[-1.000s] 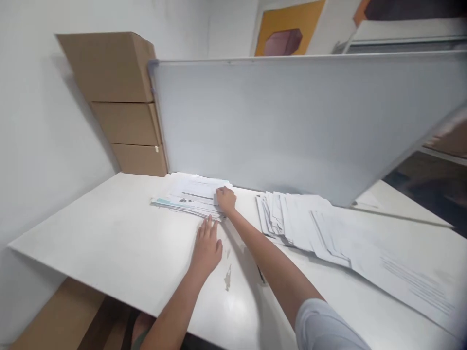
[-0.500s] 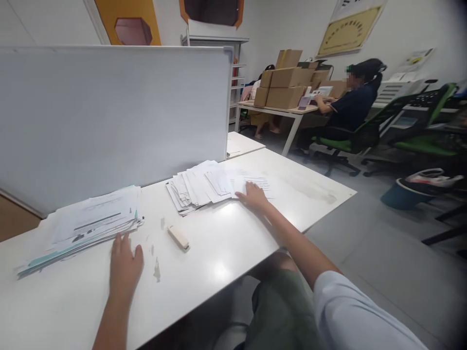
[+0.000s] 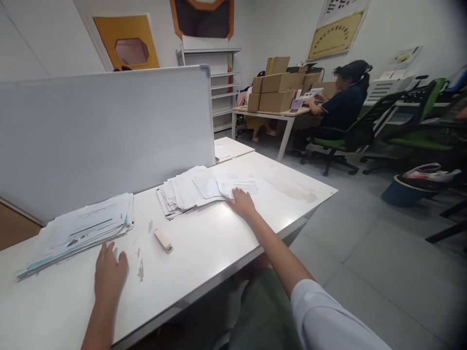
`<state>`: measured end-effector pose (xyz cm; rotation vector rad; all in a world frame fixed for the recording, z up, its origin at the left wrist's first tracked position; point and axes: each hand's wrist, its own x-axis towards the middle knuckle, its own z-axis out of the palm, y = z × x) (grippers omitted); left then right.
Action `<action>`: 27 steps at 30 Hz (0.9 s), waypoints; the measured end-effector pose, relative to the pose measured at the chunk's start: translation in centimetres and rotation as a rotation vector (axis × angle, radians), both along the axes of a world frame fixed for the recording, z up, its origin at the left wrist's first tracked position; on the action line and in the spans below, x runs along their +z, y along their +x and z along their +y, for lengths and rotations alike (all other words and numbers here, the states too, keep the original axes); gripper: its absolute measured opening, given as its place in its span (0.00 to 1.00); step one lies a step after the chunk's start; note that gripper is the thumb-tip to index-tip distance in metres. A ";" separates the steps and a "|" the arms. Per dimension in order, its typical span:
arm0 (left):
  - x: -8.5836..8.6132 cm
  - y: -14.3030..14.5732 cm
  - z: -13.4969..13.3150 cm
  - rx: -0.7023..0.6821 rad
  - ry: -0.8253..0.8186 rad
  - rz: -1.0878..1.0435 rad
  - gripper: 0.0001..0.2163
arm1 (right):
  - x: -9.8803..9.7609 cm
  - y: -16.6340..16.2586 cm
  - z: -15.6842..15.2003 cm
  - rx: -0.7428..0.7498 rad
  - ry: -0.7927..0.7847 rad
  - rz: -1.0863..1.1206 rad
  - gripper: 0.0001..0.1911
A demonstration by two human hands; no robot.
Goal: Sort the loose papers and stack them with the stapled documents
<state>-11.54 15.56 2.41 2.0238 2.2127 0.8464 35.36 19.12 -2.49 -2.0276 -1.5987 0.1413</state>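
My right hand (image 3: 242, 203) is at the near edge of a printed sheet of paper (image 3: 248, 186), fingers on top and thumb at its near left corner. The sheet bows up slightly beside the thumb. It lies at the right end of a fanned pile of loose papers (image 3: 182, 192). My left hand (image 3: 110, 270) rests on the white table with fingers apart and nothing in it. Just beyond its fingertips is a thick stack of papers (image 3: 89, 223) with pale green edges. A small cream oblong object (image 3: 163, 240), perhaps a stapler, lies between the two hands.
A whitish partition board (image 3: 109, 136) stands along the table's (image 3: 204, 248) far edge. Grey marks (image 3: 140, 270) show on the tabletop. Beyond are cardboard boxes (image 3: 275, 92) on another table, a seated person (image 3: 345, 104), green chairs and a blue bin (image 3: 404, 192).
The view has shifted, so most things sit further left. My right hand's fingers have drawn together on the sheet, whose left edge now curves up. The left hand stays by the stack.
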 end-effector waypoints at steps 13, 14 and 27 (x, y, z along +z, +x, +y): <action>1.7 7.3 -5.3 -0.417 0.314 -0.431 0.14 | 1.9 -7.8 -7.3 0.222 0.874 0.027 0.17; 1.8 9.5 -6.4 -0.390 0.151 -0.626 0.17 | 2.0 -9.8 -8.7 0.296 0.964 0.019 0.20; 2.8 15.9 -9.1 -0.125 -0.110 -1.033 0.24 | 1.7 -16.5 -16.6 0.836 0.724 -0.031 0.28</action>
